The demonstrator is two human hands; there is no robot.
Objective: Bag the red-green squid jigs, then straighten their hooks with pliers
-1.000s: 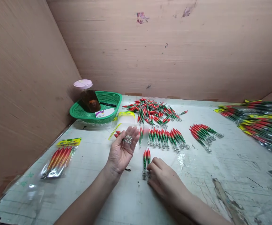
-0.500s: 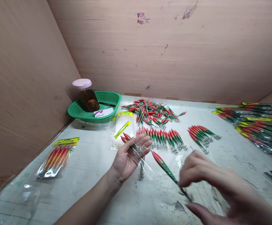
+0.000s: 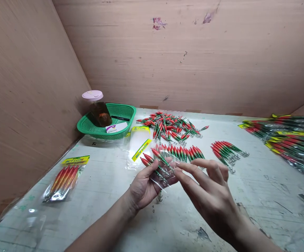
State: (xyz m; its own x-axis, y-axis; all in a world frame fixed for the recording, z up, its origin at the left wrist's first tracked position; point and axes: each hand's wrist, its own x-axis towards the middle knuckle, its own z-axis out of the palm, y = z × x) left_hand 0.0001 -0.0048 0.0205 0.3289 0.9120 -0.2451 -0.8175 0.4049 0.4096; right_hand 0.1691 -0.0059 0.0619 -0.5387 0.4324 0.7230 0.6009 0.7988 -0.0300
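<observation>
My left hand (image 3: 144, 185) is held palm up above the table and grips a clear plastic bag (image 3: 141, 148) with a yellow label; three red-and-green fishing lures (image 3: 155, 161) lie in it. My right hand (image 3: 209, 192) is beside it, its thumb and forefinger pinched at the hook end of one of those lures, other fingers spread. Just behind the hands a row of lures (image 3: 185, 152) lies side by side on the table.
A loose heap of lures (image 3: 171, 126) lies at the back, a small bundle (image 3: 227, 150) to the right, and bagged lures (image 3: 288, 138) are stacked at far right. A green basket (image 3: 120, 131) with a pink-lidded jar (image 3: 97, 108) stands in the corner. One filled bag (image 3: 65, 178) lies left.
My right hand picked up lures from the table, swung them through the air and brought one to the bag in my left hand. The bag now holds more lures.
</observation>
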